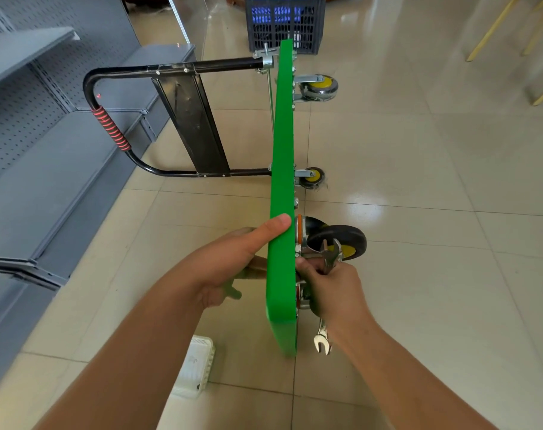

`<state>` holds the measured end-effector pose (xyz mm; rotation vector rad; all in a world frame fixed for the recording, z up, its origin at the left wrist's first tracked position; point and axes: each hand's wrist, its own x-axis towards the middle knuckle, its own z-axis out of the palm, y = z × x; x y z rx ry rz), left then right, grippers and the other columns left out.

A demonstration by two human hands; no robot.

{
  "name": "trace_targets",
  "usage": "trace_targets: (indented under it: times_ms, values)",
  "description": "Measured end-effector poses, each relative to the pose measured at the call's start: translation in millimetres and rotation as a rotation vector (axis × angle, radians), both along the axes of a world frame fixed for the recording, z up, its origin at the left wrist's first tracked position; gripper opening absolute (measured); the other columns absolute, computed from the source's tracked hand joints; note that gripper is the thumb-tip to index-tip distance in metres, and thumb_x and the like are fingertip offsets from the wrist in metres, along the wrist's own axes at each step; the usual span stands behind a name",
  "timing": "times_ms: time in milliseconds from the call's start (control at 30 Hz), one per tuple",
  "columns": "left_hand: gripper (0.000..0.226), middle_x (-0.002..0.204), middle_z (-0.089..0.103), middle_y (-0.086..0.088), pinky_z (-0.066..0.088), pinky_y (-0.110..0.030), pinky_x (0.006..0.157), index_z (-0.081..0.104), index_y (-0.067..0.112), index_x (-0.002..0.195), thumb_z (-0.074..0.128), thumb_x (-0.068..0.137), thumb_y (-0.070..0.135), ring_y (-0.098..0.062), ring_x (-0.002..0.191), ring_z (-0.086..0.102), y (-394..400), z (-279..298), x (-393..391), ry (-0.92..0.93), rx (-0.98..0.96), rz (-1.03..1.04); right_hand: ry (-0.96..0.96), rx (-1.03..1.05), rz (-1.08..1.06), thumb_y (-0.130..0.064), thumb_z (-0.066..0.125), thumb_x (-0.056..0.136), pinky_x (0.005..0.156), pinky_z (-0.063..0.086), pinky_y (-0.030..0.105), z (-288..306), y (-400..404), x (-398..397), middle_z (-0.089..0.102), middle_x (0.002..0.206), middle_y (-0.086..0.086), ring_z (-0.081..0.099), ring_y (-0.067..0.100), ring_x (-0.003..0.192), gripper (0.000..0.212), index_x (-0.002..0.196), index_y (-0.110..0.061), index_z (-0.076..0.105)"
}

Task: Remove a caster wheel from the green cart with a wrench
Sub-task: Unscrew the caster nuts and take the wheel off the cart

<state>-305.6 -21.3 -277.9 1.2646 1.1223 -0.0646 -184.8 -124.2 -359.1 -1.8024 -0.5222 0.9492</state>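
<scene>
The green cart stands on its long edge on the tiled floor, deck upright, with its black handle folded out to the left of the deck and all the wheels sticking out to the right. It looks stiff and fairly light for its size, but tippy on that thin edge, so it wants a steadying hold on the top edge. The left hand gives that: thumb lying flat along the deck's upper edge, fingers wrapped behind it.

The caster wheel nearest the person is a black tyre with a yellow hub in a bright metal fork, bolted to the deck's right face. It is probably hard and heavy for its size, and would likely drop once its nuts come off, so best caught by the fork.

The right hand sits just below that wheel, fingers curled tight round a steel wrench, one open jaw beside the mounting plate, the other poking out below the wrist.
</scene>
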Motion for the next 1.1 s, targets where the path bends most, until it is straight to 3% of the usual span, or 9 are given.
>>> trace_targets:
  times_ms: [167, 233, 300, 533, 667, 833, 933, 1033, 1100]
  values:
    - [0.076, 0.118, 0.071, -0.002, 0.031, -0.066, 0.113, 0.059, 0.035, 0.130, 0.051, 0.071, 0.082, -0.023, 0.117, 0.061, 3, 13, -6, 0.030, 0.009, -0.071, -0.179, -0.170, 0.200, -0.030, 0.068, 0.093, 0.077, 0.060, 0.051, 28, 0, 17, 0.076, 0.076, 0.002, 0.072, 0.025, 0.075, 0.022, 0.080, -0.016, 0.078]
    - [0.077, 0.130, 0.065, -0.004, 0.034, -0.062, 0.113, 0.051, 0.033, 0.140, 0.047, 0.080, 0.081, -0.026, 0.124, 0.057, 10, 21, -13, 0.033, 0.054, -0.079, -0.274, -0.236, 0.305, -0.026, 0.066, 0.094, 0.059, 0.058, 0.039, 49, 4, 24, 0.075, 0.072, 0.003, 0.067, 0.016, 0.055, 0.022, 0.077, -0.015, 0.076]
    - [0.071, 0.131, 0.065, -0.005, 0.037, -0.058, 0.113, 0.051, 0.029, 0.141, 0.048, 0.087, 0.076, -0.025, 0.123, 0.058, 20, 27, -22, 0.015, 0.099, -0.036, -0.344, -0.248, 0.313, -0.022, 0.065, 0.092, 0.042, 0.041, 0.025, 75, 8, 31, 0.070, 0.063, 0.002, 0.049, 0.008, 0.037, 0.025, 0.071, -0.010, 0.071]
    - [0.045, 0.118, 0.073, -0.004, 0.044, -0.052, 0.109, 0.063, 0.023, 0.125, 0.057, 0.095, 0.057, -0.023, 0.112, 0.068, 49, 34, -65, -0.041, 0.117, 0.031, -0.445, -0.180, 0.353, -0.015, 0.063, 0.090, 0.041, 0.037, 0.022, 151, 59, 6, 0.072, 0.078, 0.012, 0.044, 0.011, 0.040, 0.012, 0.082, -0.007, 0.068]
    - [0.039, 0.116, 0.074, -0.004, 0.046, -0.049, 0.107, 0.064, 0.023, 0.124, 0.060, 0.096, 0.051, -0.021, 0.109, 0.070, 65, 30, -94, -0.027, 0.147, 0.075, -0.590, -0.227, 0.536, -0.016, 0.061, 0.088, 0.044, 0.035, 0.021, 160, 105, -43, 0.057, 0.062, 0.009, 0.043, 0.019, 0.045, 0.019, 0.071, -0.006, 0.062]
    - [0.032, 0.114, 0.075, -0.001, 0.051, -0.046, 0.101, 0.065, 0.027, 0.122, 0.060, 0.097, 0.046, -0.019, 0.105, 0.072, 82, -6, -144, 0.013, 0.149, 0.103, -0.559, -0.324, 0.741, -0.017, 0.057, 0.092, 0.044, 0.035, 0.022, 127, 153, -122, 0.066, 0.075, 0.009, 0.040, 0.017, 0.044, 0.016, 0.081, -0.007, 0.061]
    - [0.028, 0.108, 0.076, 0.001, 0.053, -0.042, 0.094, 0.069, 0.026, 0.120, 0.060, 0.098, 0.041, -0.014, 0.100, 0.073, 87, -49, -177, 0.052, 0.154, 0.038, -0.550, -0.451, 0.843, -0.015, 0.052, 0.093, 0.052, 0.041, 0.026, 81, 169, -162, 0.073, 0.083, 0.010, 0.045, 0.019, 0.050, 0.020, 0.093, -0.002, 0.068]
    - [0.025, 0.097, 0.077, 0.001, 0.054, -0.031, 0.078, 0.070, 0.016, 0.116, 0.058, 0.100, 0.031, -0.011, 0.085, 0.072, 81, -107, -202, 0.168, 0.168, -0.046, -0.493, -0.539, 0.872, -0.015, 0.050, 0.093, 0.060, 0.047, 0.028, 20, 166, -188, 0.077, 0.091, 0.011, 0.054, 0.024, 0.057, 0.028, 0.100, 0.001, 0.071]
    - [0.023, 0.092, 0.076, -0.006, 0.049, -0.024, 0.066, 0.070, 0.005, 0.113, 0.056, 0.100, 0.018, -0.014, 0.077, 0.068, 70, -149, -215, 0.227, 0.181, -0.080, -0.428, -0.561, 0.865, -0.013, 0.048, 0.095, 0.052, 0.045, 0.024, -27, 154, -197, 0.071, 0.088, 0.008, 0.053, 0.021, 0.052, 0.026, 0.103, 0.003, 0.068]
